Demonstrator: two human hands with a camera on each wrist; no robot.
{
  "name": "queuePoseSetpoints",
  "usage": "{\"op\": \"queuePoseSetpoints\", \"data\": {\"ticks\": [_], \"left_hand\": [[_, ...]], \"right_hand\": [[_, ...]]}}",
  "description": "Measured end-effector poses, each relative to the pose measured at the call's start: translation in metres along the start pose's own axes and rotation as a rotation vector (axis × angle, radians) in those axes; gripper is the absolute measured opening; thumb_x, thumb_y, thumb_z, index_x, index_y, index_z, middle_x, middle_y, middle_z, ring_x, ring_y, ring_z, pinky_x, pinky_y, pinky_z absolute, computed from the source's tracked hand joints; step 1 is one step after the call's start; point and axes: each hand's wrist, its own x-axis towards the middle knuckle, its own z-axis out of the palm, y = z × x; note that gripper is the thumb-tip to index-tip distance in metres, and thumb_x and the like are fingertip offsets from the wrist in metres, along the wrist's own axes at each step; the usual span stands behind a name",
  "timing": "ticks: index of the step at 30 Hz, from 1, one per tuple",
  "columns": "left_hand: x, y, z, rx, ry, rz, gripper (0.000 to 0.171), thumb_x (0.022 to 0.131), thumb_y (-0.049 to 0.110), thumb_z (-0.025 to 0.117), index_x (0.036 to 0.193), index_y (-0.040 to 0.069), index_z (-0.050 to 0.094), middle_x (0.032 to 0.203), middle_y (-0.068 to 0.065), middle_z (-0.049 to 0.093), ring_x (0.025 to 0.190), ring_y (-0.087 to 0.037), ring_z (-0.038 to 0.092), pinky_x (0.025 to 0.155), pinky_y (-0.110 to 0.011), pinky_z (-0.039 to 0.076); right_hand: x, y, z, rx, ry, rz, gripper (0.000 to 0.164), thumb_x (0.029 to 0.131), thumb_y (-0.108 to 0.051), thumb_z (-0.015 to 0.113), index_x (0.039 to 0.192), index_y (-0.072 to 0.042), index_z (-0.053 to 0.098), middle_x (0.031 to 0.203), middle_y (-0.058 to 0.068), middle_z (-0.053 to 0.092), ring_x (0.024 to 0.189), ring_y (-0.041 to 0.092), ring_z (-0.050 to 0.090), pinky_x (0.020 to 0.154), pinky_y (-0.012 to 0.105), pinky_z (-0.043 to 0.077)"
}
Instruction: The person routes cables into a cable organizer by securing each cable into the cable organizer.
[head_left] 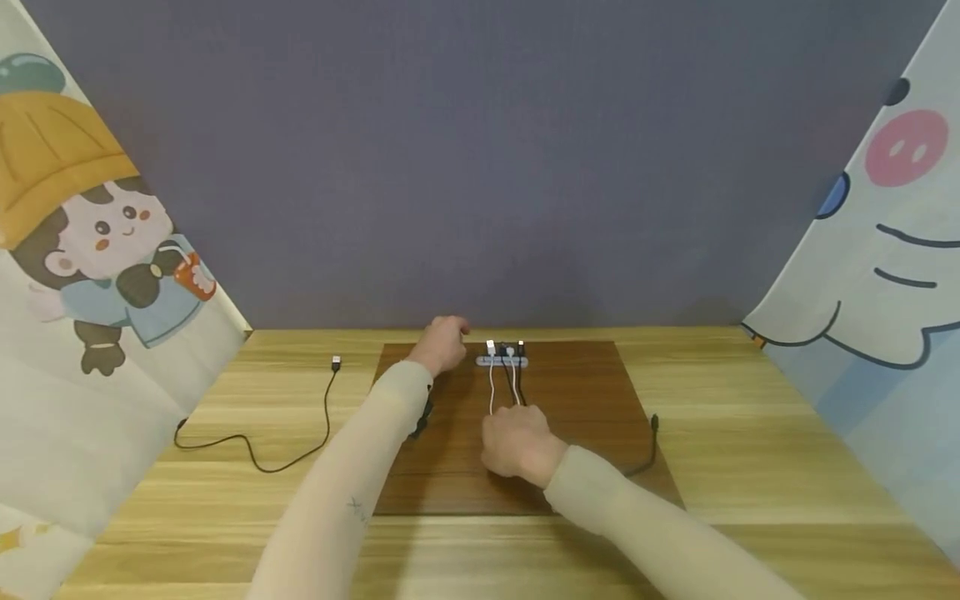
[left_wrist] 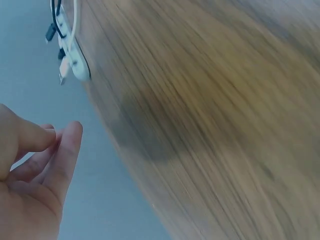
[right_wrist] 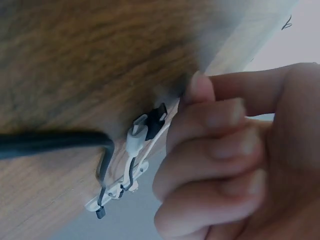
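Observation:
A pale cable-holder strip (head_left: pixel 502 362) lies at the back of the brown board (head_left: pixel 450 492), with white and black cables in its slots. Their plugs, among them a white plug (head_left: pixel 491 347), stick out behind it. My right hand (head_left: pixel 517 440) is in front of the strip with fingers curled. In the right wrist view a white cable (right_wrist: pixel 159 135) runs in behind those fingers; its gripped end is hidden. A white connector (right_wrist: pixel 136 140) and a black connector (right_wrist: pixel 156 120) show beside the fingers. My left hand (head_left: pixel 441 343) hovers left of the strip, thumb and fingertips close together, nothing visible between them.
A black USB cable (head_left: pixel 327 417) curves over the light wooden table (head_left: pixel 285 533) at the left. Another black cable end (head_left: pixel 655 425) lies at the board's right edge. A dark panel (head_left: pixel 495 167) rises behind the table, with printed cloths on both sides.

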Motion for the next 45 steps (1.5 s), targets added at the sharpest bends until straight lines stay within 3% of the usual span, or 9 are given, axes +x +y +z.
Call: {"op": "queuePoseSetpoints", "data": {"ticks": [6,11,19,25,29,36,40,45], "left_hand": [[-0.008,-0.019,-0.011,-0.016,0.007,-0.003,0.043,0.094,-0.003,0.049,0.136,-0.001,0.061,0.133,-0.018,0.063,0.124,-0.033,0.059,0.099,-0.044,0.051],[-0.016,-0.036,-0.019,-0.006,0.034,-0.048,0.043,0.095,-0.001,0.046,0.134,-0.001,0.061,0.134,-0.018,0.063,0.125,-0.035,0.058,0.099,-0.046,0.050],[-0.024,-0.053,-0.030,-0.010,0.080,-0.063,0.038,0.098,0.005,0.046,0.131,-0.002,0.063,0.131,-0.021,0.063,0.119,-0.037,0.061,0.096,-0.050,0.051],[-0.031,-0.070,-0.034,0.038,0.154,-0.059,0.025,0.101,0.010,0.049,0.113,-0.002,0.067,0.114,-0.020,0.068,0.099,-0.034,0.065,0.085,-0.048,0.054],[-0.036,-0.086,-0.036,0.084,0.195,-0.075,0.024,0.099,0.009,0.051,0.113,-0.002,0.067,0.114,-0.020,0.068,0.102,-0.035,0.065,0.086,-0.050,0.054],[-0.041,-0.107,-0.038,0.208,0.280,-0.050,0.024,0.097,0.008,0.056,0.114,-0.004,0.068,0.113,-0.024,0.066,0.106,-0.042,0.061,0.095,-0.053,0.050],[-0.045,-0.118,-0.040,0.200,0.263,-0.102,0.034,0.095,0.009,0.054,0.123,-0.007,0.064,0.123,-0.028,0.061,0.115,-0.046,0.057,0.102,-0.057,0.045],[-0.052,-0.129,-0.040,0.163,0.147,-0.212,0.050,0.098,0.014,0.048,0.140,-0.011,0.050,0.143,-0.038,0.044,0.132,-0.054,0.042,0.112,-0.062,0.033]], "right_hand": [[-0.001,-0.001,0.000,0.021,0.001,0.022,0.018,0.090,-0.025,0.066,0.083,-0.009,0.069,0.076,0.005,0.062,0.065,0.021,0.060,0.061,0.040,0.054],[-0.003,-0.003,0.002,-0.002,0.068,-0.009,0.016,0.091,-0.022,0.064,0.083,-0.009,0.069,0.077,0.006,0.063,0.067,0.023,0.063,0.060,0.043,0.055],[-0.003,-0.003,0.004,0.067,0.186,-0.073,0.028,0.087,-0.017,0.062,0.061,-0.016,0.054,0.065,0.003,0.060,0.054,0.020,0.057,0.050,0.041,0.051],[0.002,-0.006,0.007,0.145,0.295,-0.182,0.011,0.084,-0.008,0.064,0.075,-0.013,0.060,0.068,0.003,0.061,0.055,0.019,0.058,0.045,0.037,0.049],[0.004,-0.010,0.007,0.169,0.349,-0.231,0.005,0.086,-0.006,0.065,0.086,-0.011,0.063,0.076,0.003,0.064,0.057,0.019,0.060,0.043,0.035,0.047],[0.003,-0.013,0.003,0.219,0.380,-0.263,0.010,0.092,-0.010,0.065,0.083,-0.012,0.061,0.073,-0.001,0.059,0.054,0.012,0.052,0.041,0.028,0.042],[0.003,-0.012,0.002,0.239,0.375,-0.264,0.012,0.094,-0.012,0.065,0.083,-0.012,0.061,0.073,-0.002,0.058,0.054,0.011,0.050,0.041,0.027,0.041],[0.005,-0.010,0.002,0.248,0.371,-0.254,0.012,0.095,-0.013,0.065,0.083,-0.012,0.062,0.073,-0.002,0.058,0.054,0.010,0.050,0.040,0.026,0.040]]}}
